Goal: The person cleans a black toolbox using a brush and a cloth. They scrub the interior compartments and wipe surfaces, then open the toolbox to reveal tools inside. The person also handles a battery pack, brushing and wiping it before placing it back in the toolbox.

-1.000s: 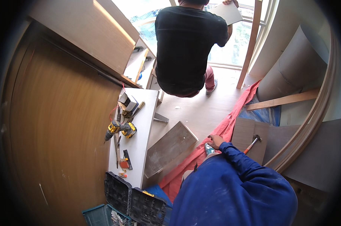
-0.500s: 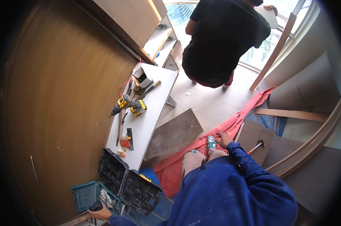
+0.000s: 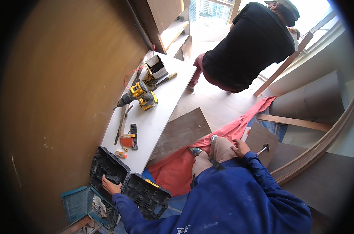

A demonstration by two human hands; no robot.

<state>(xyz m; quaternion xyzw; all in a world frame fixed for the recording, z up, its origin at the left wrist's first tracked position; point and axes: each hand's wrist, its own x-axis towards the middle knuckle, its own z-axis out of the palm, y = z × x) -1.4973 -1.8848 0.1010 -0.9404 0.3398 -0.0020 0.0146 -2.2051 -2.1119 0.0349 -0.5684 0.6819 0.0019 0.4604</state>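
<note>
My left hand [image 3: 111, 185] is closed around a small black blocky object [image 3: 113, 179], whose kind I cannot make out. Hand and object are at the left half of an open black plastic tool case [image 3: 102, 165]. Beside my thigh, my right hand [image 3: 241, 148] holds nothing that shows, its fingers loosely bent and apart. Close to it lies a hammer [image 3: 265, 148] on a brown board. Near my left forearm, an open teal case [image 3: 73, 204] contains a whitish bundle [image 3: 99, 206].
A white tabletop [image 3: 167, 91] carries a yellow-black cordless drill [image 3: 136, 93], an open box [image 3: 156, 67] and several small tools. Ahead, a person in a black shirt [image 3: 249, 46] bends by the window. Red sheeting [image 3: 173, 167], boards and a leaning plank [image 3: 284, 64] occupy the floor.
My left hand has carried the black object up from the teal case to the black case. The person ahead has shifted right and leans over more. My right hand stays by my leg.
</note>
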